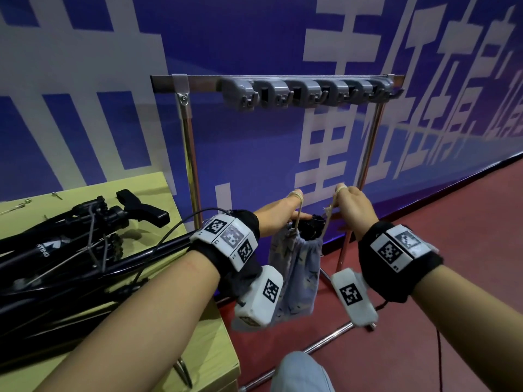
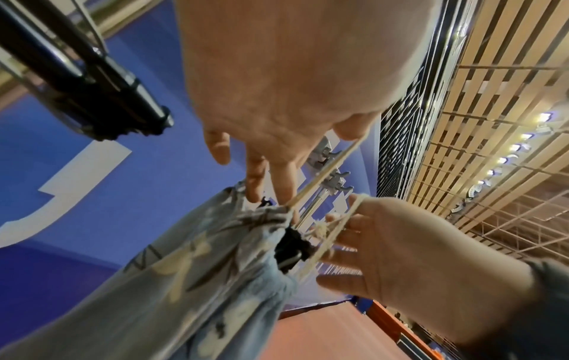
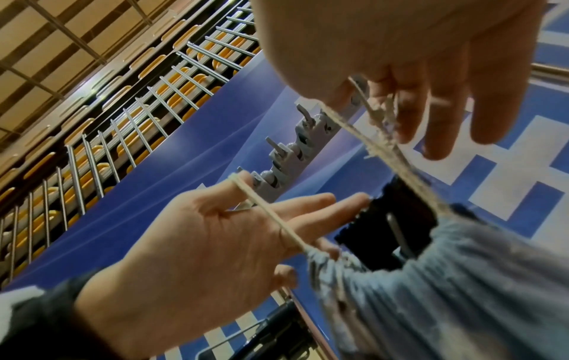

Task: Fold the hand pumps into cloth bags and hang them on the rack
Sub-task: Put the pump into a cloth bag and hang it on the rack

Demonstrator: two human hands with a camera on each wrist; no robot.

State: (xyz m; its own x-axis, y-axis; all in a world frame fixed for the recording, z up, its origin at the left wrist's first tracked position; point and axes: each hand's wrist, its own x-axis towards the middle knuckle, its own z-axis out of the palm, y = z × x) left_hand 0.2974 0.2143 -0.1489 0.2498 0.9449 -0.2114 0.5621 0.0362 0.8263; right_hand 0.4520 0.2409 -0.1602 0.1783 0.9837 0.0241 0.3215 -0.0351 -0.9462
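A light blue patterned cloth bag [image 1: 294, 267] hangs in the air between my hands, below the rack. The black top of a hand pump [image 1: 310, 226] sticks out of its gathered mouth. My left hand [image 1: 283, 213] has straight fingers, and one cream drawstring [image 1: 300, 206] lies looped over its index finger. My right hand [image 1: 353, 206] is curled and grips the other drawstring [image 1: 329, 219]. The right wrist view shows the bag [image 3: 462, 280], the pump top [image 3: 391, 219] and the left hand [image 3: 215, 231]. The row of grey hooks [image 1: 305, 91] is bare, well above both hands.
The rack's chrome posts [image 1: 192, 165] stand before a blue banner wall [image 1: 254, 38]. A yellow-green table [image 1: 215, 349] at the left carries black folded gear [image 1: 85, 236] with a handle. Red floor [image 1: 452, 250] lies to the right. My knee [image 1: 300, 372] shows at the bottom.
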